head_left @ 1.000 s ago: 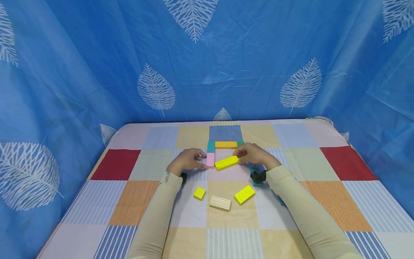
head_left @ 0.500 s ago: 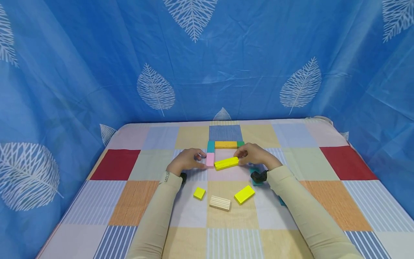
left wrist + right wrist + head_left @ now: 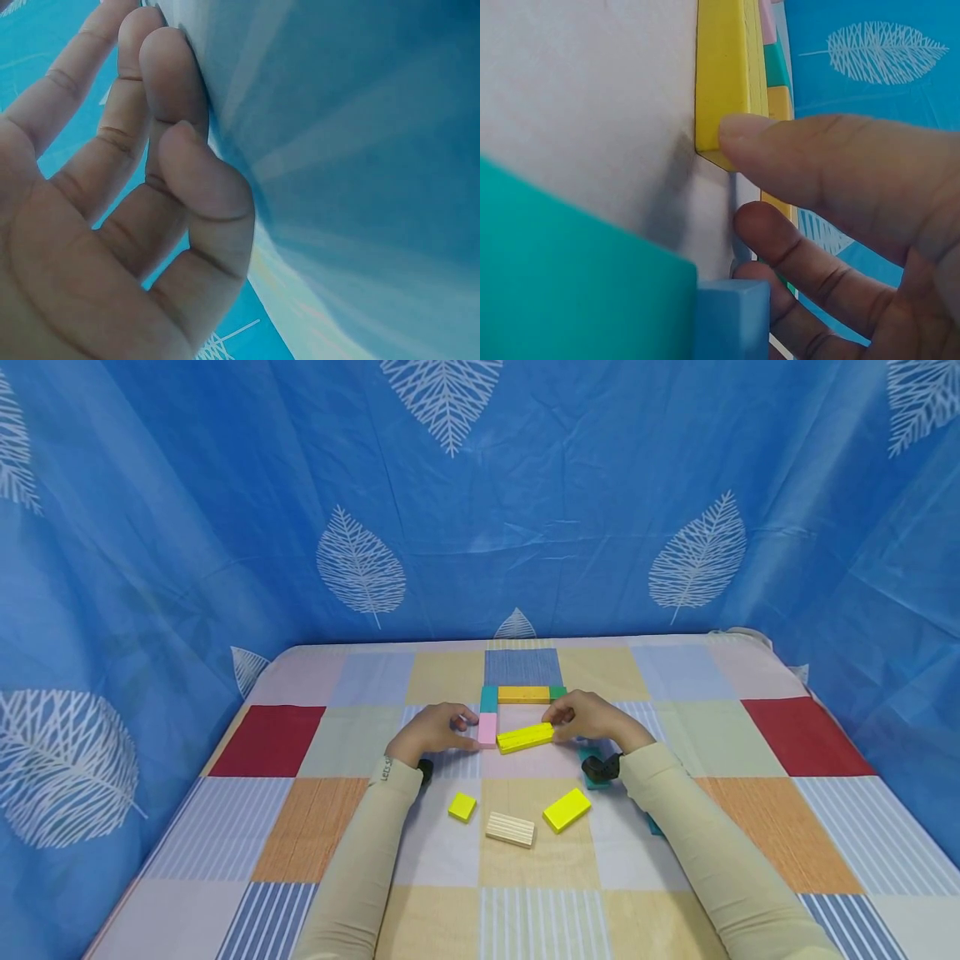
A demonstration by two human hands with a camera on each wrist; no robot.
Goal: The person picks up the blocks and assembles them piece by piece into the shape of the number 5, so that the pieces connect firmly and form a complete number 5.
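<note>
My right hand (image 3: 591,720) pinches the right end of a long yellow block (image 3: 525,738), which slants slightly. In the right wrist view the thumb lies on the end of that yellow block (image 3: 721,75). The block's left end meets the lower corner of a pink block (image 3: 487,731). A teal block (image 3: 489,699), an orange-yellow block (image 3: 523,695) and a green block (image 3: 557,692) continue from the pink one as a frame. My left hand (image 3: 435,731) rests left of the pink block, thumb and fingertips at its side, with relaxed fingers. The left wrist view shows no block in this hand.
Nearer me lie a small yellow block (image 3: 462,807), a ridged wooden block (image 3: 511,830) and a yellow block (image 3: 567,811). Teal pieces show under the right wrist (image 3: 592,755) and beside the right sleeve (image 3: 655,827). A blue leaf-print curtain (image 3: 525,527) stands behind the patchwork-covered table (image 3: 525,927).
The long yellow block has turned slightly more level, its right end coming a little nearer me with my right hand. The left hand and the other blocks keep their places.
</note>
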